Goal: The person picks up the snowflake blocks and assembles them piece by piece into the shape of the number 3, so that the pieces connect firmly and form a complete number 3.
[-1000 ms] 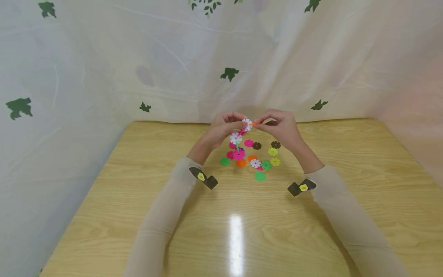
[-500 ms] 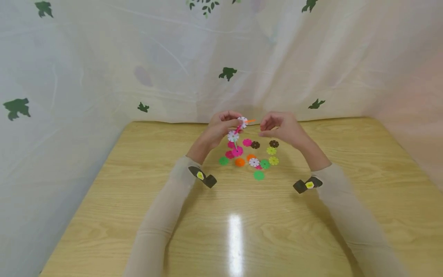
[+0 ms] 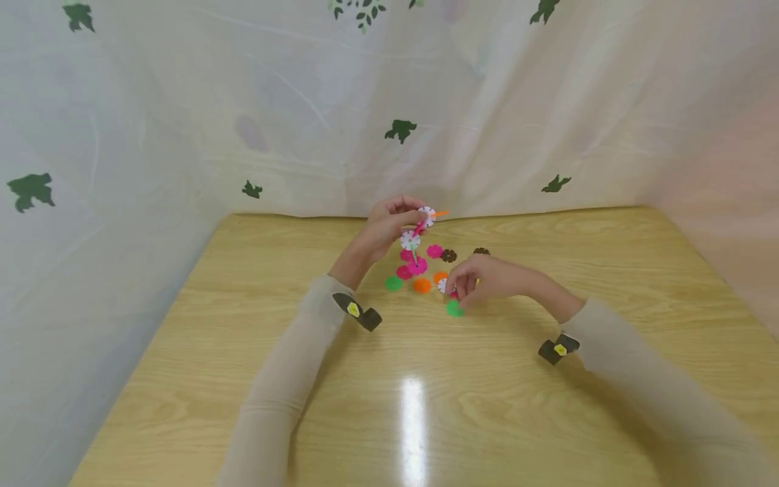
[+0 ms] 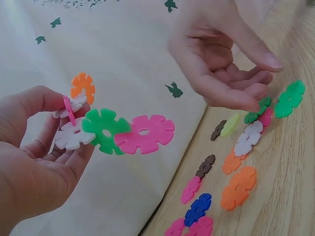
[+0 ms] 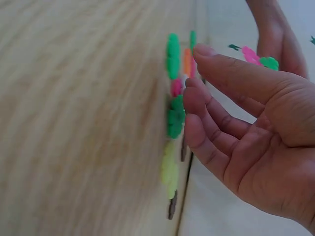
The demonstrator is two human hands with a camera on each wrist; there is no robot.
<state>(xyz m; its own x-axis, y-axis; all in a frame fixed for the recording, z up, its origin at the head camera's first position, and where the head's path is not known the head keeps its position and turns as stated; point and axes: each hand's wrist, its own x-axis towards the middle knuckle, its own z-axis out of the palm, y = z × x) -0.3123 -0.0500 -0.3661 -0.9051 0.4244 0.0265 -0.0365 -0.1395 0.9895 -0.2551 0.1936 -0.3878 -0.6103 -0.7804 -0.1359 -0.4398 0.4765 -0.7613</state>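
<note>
My left hand [image 3: 387, 228] pinches a chain of interlocked plastic snowflake discs above the far part of the table. In the left wrist view the chain shows an orange disc [image 4: 82, 88], white ones, an edge-on pink one, a green disc [image 4: 106, 132] and a pink disc [image 4: 145, 133] at the free end. My right hand [image 3: 496, 279] hovers over the loose discs, fingers loosely bent with nothing between them. Nearest its fingertips are a loose green disc [image 3: 454, 308] and a white disc [image 3: 444, 285]. The right hand hides some discs in the head view.
Several loose discs lie on the wooden table [image 3: 341, 406], among them an orange disc [image 3: 422, 285], a blue disc [image 4: 198, 209] and a brown disc [image 3: 448, 256]. A pale curtain [image 3: 292, 122] with green leaf shapes hangs behind the table.
My right hand let go of the orange disc, which stays on the chain, then moved down toward the loose discs. The left hand shifted slightly left and still holds the chain.
</note>
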